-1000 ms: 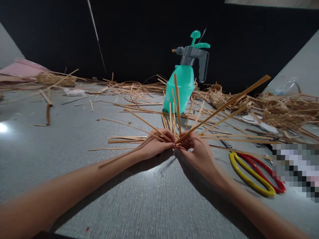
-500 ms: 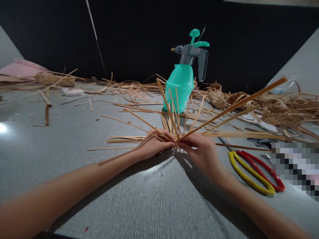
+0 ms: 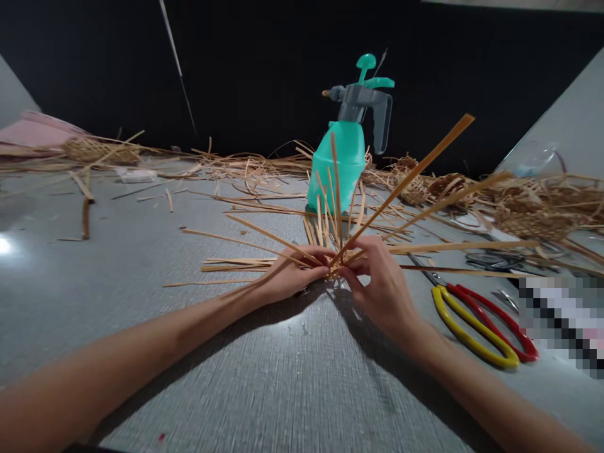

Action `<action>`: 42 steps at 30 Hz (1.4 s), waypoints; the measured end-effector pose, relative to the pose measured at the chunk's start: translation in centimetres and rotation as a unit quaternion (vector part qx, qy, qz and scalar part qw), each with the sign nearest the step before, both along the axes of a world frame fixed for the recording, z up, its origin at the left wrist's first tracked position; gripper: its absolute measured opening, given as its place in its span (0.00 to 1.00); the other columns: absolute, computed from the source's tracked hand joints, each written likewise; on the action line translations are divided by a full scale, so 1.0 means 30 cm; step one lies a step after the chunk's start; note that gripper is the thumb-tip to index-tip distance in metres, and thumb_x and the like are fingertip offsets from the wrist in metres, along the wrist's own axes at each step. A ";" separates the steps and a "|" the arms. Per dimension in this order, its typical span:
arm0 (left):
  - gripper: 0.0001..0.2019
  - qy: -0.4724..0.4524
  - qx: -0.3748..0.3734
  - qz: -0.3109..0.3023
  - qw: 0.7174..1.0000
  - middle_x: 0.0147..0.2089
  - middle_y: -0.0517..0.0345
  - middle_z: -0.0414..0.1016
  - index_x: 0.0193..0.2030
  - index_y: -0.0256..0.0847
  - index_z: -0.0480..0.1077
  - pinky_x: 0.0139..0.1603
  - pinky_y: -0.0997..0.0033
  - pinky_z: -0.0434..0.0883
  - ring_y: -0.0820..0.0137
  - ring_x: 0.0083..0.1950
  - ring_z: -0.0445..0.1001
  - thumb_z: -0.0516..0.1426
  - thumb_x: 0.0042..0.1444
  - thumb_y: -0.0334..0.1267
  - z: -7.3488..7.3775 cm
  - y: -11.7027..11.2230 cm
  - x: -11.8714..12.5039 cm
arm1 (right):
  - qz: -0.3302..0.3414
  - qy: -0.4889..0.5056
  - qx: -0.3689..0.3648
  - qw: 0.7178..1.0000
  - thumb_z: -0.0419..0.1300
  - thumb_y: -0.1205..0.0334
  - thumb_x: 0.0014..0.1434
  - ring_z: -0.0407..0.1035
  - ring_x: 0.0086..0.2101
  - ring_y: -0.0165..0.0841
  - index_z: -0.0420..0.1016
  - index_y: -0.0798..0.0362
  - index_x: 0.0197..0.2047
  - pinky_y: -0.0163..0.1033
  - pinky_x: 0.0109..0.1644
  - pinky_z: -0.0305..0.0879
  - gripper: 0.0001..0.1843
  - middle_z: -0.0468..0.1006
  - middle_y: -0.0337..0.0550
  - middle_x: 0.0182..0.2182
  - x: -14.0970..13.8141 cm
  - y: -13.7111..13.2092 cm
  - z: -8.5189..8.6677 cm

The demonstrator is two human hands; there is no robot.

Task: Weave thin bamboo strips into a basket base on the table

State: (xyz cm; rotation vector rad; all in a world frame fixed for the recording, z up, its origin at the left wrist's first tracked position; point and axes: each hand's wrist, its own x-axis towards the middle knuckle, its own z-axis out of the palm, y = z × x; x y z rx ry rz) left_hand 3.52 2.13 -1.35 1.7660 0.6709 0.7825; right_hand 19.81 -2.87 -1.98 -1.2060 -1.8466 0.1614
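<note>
Right hand (image 3: 383, 283) has shifted up and now pinches the crossed bamboo strips (image 3: 336, 269) at their hub, while left hand (image 3: 295, 275) stays clenched against the same bundle.

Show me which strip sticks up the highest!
The wide tan strip slanting up past the right hand; its tip reaches higher than the other strips.

The left hand (image 3: 297, 274) and right hand (image 3: 382, 286) meet, curled inward, forearms (image 3: 141, 346) spread wide; both seem to pinch, though the fingertips are partly hidden.
</note>
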 end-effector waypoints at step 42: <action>0.08 -0.083 -0.011 -0.004 0.996 0.31 0.62 0.70 0.35 0.39 0.64 0.38 0.74 0.65 0.75 0.34 0.69 0.57 0.49 0.25 -0.020 0.005 0.002 | 0.049 -0.010 0.025 0.998 0.53 0.70 0.55 0.70 0.32 0.32 0.68 0.49 0.38 0.38 0.31 0.70 0.09 0.71 0.44 0.39 0.012 -0.009 0.035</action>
